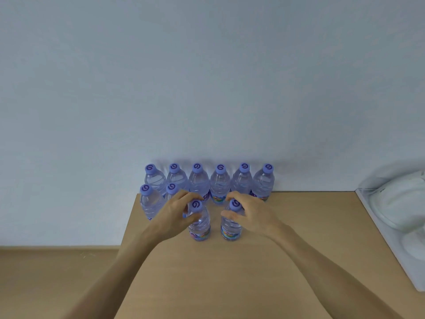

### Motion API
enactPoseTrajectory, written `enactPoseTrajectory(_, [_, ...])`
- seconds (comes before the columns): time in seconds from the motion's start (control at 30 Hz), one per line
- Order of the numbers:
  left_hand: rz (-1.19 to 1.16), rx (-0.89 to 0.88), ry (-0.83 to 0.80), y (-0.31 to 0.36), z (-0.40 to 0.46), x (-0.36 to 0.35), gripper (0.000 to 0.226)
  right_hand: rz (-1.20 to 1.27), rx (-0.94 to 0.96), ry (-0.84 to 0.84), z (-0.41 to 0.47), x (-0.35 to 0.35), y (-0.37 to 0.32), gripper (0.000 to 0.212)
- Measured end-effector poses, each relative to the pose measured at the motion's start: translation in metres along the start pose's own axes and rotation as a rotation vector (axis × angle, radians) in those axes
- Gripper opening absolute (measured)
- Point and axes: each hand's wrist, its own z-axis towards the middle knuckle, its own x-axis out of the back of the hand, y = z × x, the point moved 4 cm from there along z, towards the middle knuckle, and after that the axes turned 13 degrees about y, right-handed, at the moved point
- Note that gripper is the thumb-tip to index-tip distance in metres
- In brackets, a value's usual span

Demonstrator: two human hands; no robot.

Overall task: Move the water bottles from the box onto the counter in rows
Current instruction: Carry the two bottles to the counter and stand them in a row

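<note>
Several clear water bottles with purple caps stand in a back row against the white wall on the wooden counter. Two more bottles stand in front of that row at its left end. My left hand grips the neck of a bottle that stands upright on the counter. My right hand grips the neck of another upright bottle just to its right. The box is out of view.
A white tray or container with a white rounded object in it lies at the counter's right edge. A lower wooden surface extends to the left. Open counter lies in front of the held bottles.
</note>
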Motion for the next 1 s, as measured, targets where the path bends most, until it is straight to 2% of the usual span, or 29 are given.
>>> enactPoseTrajectory(0.07, [0.026, -0.05, -0.067, 0.003, 0.006, 0.005, 0.038, -0.016, 0.019, -0.113, 0.002, 0.006, 0.004, 0.036])
enactPoseTrajectory(0.17, [0.082, -0.097, -0.132, 0.009, 0.017, 0.006, 0.029, -0.055, 0.053, -0.177, 0.013, 0.016, 0.005, 0.012])
enactPoseTrajectory(0.33, [0.168, -0.101, -0.2, 0.013, 0.039, 0.003, 0.023, -0.119, 0.042, -0.175, 0.033, 0.018, -0.007, 0.014])
enactPoseTrajectory(0.5, [0.251, -0.047, -0.207, 0.007, 0.059, 0.001, 0.023, -0.179, -0.011, -0.147, 0.053, 0.015, -0.014, 0.031])
enactPoseTrajectory(1.0, [0.227, -0.051, -0.256, -0.002, 0.071, -0.003, 0.02, -0.167, -0.037, -0.086, 0.064, 0.001, -0.023, 0.036])
